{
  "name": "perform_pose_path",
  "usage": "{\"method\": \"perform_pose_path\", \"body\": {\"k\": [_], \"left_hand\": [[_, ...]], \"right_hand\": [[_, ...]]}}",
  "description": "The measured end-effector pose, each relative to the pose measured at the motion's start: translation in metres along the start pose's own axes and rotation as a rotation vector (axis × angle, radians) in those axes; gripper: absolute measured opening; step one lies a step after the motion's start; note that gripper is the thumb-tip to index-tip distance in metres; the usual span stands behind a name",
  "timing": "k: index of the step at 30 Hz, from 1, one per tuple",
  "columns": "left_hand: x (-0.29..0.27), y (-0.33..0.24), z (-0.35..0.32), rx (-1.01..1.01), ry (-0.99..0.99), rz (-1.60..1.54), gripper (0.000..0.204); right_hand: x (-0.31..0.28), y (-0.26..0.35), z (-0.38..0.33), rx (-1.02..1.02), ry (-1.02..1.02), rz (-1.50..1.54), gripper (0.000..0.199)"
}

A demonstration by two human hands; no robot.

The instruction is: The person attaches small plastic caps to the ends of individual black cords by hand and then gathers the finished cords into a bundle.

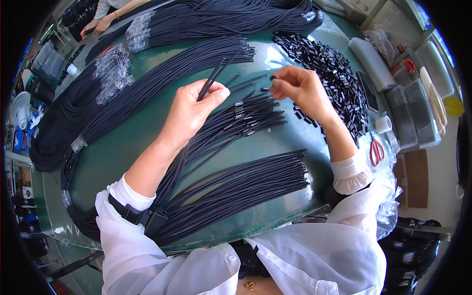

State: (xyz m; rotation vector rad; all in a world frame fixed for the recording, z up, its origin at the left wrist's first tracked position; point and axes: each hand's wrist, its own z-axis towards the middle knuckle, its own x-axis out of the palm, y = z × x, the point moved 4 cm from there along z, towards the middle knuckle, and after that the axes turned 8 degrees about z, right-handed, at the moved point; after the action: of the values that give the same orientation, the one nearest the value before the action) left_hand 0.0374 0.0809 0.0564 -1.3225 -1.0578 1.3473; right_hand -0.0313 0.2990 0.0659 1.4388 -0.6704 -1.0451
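Note:
My left hand (194, 105) is closed around a couple of black cables (213, 76), whose ends stick up past the thumb. To its right, my right hand (301, 91) pinches a small black sleeve (273, 77) at the fingertips. Another small dark piece (265, 89) shows beside the thumb; whether it is held I cannot tell. Below the hands lies a bundle of black cables (255, 112), several of them with shiny black sleeves (239, 110) around them near the ends. Closer to me rests a second cable bundle (255, 177) with bare-looking ends.
A large heap of black sleeves (324, 59) covers the table's right side. Long cable bundles (196, 24) lie across the back, some wrapped in clear film (112, 73). Red-handled scissors (376, 152) and a white roll (383, 124) sit right. Another person's hands (102, 24) work at the far left.

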Motion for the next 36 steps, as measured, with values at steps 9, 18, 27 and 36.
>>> {"method": "perform_pose_path", "body": {"k": [9, 18, 27, 36], "left_hand": [[0.009, -0.004, 0.0, 0.147, 0.035, 0.168, 0.01], [0.0, -0.016, -0.006, 0.195, 0.037, 0.317, 0.011], [0.028, -0.012, -0.016, 0.291, 0.161, 0.181, 0.026], [-0.011, 0.005, 0.006, 0.199, 0.0, 0.29, 0.037]], "right_hand": [[0.006, 0.012, -0.022, -0.081, -0.004, -0.125, 0.017], [0.007, 0.018, -0.019, -0.239, 0.075, -0.131, 0.016], [0.061, 0.024, -0.047, -0.192, 0.119, 0.132, 0.008], [0.002, -0.001, -0.007, -0.247, 0.123, -0.553, 0.009]]}}
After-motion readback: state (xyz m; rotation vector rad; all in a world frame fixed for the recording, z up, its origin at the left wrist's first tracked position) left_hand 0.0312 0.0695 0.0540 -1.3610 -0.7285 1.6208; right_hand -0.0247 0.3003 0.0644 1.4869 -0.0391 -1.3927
